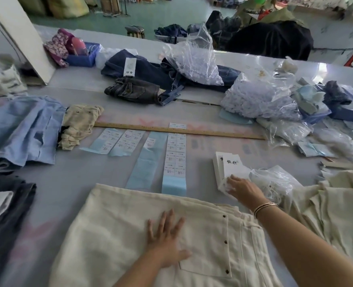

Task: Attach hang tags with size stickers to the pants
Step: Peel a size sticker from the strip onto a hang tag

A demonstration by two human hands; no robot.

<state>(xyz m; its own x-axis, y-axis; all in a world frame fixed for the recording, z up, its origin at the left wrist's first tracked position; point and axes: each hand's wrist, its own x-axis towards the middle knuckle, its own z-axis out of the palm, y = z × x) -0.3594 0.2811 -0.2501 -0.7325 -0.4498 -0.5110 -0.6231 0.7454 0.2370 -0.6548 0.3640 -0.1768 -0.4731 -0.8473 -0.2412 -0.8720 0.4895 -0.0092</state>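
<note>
My left hand (164,239) lies flat, fingers wide, on the cream pants (130,235); beyond them, my right hand (245,190) touches the hang tags (230,168), fingers loosely spread.

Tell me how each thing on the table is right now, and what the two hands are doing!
Cream pants: spread flat, no tag visible.
Left hand: open, pressing flat on the pants.
Right hand: fingers touching the hang tags.
Hang tags: stacked, printed side up.
Sticker sheets: lying flat, some stickers already gone.
Wooden ruler: lying flat.
Dark jeans: crumpled, a tag lying on them.
</note>
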